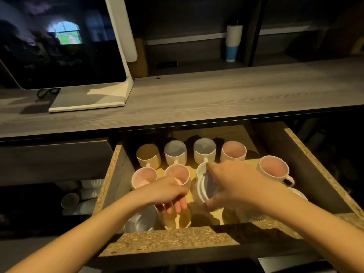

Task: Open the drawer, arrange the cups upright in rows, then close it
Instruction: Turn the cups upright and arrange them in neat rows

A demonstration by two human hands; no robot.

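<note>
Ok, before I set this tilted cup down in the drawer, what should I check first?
1. Drawer pulled open: ok.
2. Right hand grips the blue-lined cup: ok, but the cup is tilted.
3. Back row of cups upright: ok.
4. Landing spot between the pink cup and the handled pink cup: cannot tell, the hands cover it.
5. Grey cup at front left upright: not ok, it lies on its side.
6. Left hand holding the yellow cup: cannot tell.
</note>
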